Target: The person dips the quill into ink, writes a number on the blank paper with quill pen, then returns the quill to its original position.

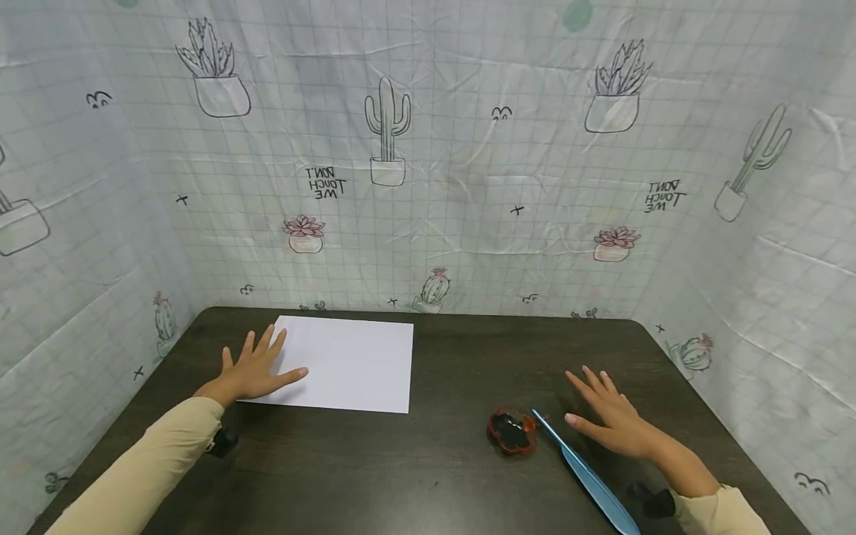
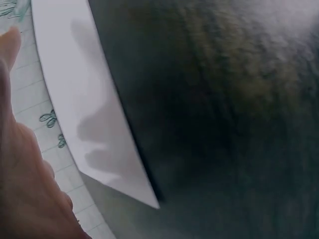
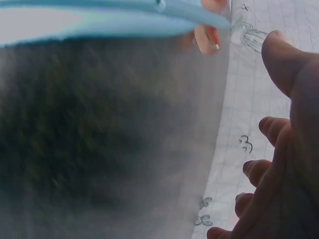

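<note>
White paper sheet (image 1: 348, 364) lies flat under the left hand (image 1: 254, 371), fingers spread on its near-left corner. Right hand (image 1: 618, 420), also spread, holds nothing, just beside the blue feather (image 1: 588, 475). Only the head view shows the red inkpot (image 1: 511, 431) clearly on the worktop (image 1: 401, 475).
</note>
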A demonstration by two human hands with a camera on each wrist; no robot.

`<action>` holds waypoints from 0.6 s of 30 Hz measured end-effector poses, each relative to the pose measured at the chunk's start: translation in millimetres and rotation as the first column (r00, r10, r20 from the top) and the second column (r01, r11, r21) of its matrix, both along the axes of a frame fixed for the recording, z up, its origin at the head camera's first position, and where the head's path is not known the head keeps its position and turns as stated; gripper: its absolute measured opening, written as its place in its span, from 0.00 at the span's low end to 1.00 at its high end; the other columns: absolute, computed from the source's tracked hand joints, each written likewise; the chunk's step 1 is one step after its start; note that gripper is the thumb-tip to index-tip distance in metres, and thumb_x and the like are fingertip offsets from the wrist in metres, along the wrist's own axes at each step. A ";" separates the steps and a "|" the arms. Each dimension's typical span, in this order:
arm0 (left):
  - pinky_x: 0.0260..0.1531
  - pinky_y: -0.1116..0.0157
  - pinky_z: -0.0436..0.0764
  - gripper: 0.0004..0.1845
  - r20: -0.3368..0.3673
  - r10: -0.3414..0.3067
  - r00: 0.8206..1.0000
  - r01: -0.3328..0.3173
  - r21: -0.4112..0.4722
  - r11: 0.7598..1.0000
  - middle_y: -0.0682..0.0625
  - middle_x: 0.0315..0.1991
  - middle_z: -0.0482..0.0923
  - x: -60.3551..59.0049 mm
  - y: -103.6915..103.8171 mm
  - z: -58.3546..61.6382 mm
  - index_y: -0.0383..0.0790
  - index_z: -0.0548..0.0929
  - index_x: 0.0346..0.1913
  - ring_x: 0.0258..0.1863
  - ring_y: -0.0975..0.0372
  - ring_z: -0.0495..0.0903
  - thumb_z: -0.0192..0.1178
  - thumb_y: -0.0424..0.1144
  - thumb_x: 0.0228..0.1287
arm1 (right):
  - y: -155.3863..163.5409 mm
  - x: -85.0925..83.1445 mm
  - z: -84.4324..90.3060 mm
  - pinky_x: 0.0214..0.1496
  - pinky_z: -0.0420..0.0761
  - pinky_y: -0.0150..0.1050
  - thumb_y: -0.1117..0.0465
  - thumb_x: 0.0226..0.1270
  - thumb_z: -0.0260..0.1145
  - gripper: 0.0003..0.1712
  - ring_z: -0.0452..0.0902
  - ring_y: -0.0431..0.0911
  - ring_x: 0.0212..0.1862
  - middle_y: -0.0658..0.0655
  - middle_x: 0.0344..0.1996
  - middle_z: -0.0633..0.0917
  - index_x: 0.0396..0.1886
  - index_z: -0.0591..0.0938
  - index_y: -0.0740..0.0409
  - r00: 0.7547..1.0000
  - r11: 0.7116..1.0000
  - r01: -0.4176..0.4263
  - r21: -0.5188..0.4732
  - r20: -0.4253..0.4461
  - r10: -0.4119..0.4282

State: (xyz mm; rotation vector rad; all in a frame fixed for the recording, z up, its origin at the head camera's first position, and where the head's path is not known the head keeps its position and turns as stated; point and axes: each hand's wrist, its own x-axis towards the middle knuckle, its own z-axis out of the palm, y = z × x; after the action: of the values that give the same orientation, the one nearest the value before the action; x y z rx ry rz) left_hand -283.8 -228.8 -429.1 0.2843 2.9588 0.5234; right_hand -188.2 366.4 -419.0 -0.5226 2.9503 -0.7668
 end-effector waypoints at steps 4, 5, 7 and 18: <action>0.57 0.29 0.25 0.58 0.042 -0.013 0.999 0.013 0.011 1.000 0.34 0.76 0.33 3.6 1.3 -4.0 0.36 0.44 0.76 0.71 0.33 0.30 0.49 0.74 0.57 | -5.9 5.1 -4.1 0.55 0.39 0.80 0.50 0.69 0.61 0.42 0.30 0.78 0.70 0.76 0.72 0.46 0.76 0.53 0.55 1.000 1.000 -0.007 -0.011 0.011 0.007; 0.57 0.29 0.26 0.58 0.049 -0.019 0.999 0.019 0.013 1.000 0.33 0.76 0.33 4.3 1.6 -4.9 0.35 0.44 0.76 0.71 0.33 0.30 0.51 0.73 0.57 | -7.2 6.7 -5.3 0.55 0.39 0.80 0.50 0.69 0.61 0.42 0.31 0.78 0.70 0.76 0.72 0.46 0.77 0.53 0.53 1.000 1.000 -0.012 -0.015 0.015 0.012; 0.56 0.28 0.25 0.58 0.064 -0.034 0.997 0.032 0.025 0.999 0.33 0.75 0.33 5.3 1.5 -7.5 0.34 0.44 0.76 0.71 0.33 0.29 0.51 0.73 0.57 | -9.8 9.8 -7.3 0.54 0.40 0.81 0.50 0.70 0.60 0.42 0.32 0.78 0.69 0.77 0.72 0.47 0.77 0.53 0.53 1.000 1.000 -0.022 -0.020 0.018 0.022; 0.58 0.30 0.26 0.58 0.113 -0.045 0.993 0.044 0.014 0.999 0.33 0.75 0.31 5.2 -7.6 -20.9 0.35 0.43 0.76 0.71 0.34 0.27 0.51 0.73 0.57 | -21.6 26.6 -14.2 0.53 0.47 0.81 0.48 0.70 0.59 0.43 0.34 0.76 0.70 0.75 0.73 0.45 0.76 0.53 0.57 0.993 0.999 -0.033 -0.037 0.112 0.037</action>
State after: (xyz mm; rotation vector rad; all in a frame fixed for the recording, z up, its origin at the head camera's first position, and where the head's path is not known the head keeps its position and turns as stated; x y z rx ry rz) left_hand -278.6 -236.4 -450.0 0.3099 2.8338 0.5332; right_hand -161.6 344.7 -433.2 -0.5135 2.8217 -0.8182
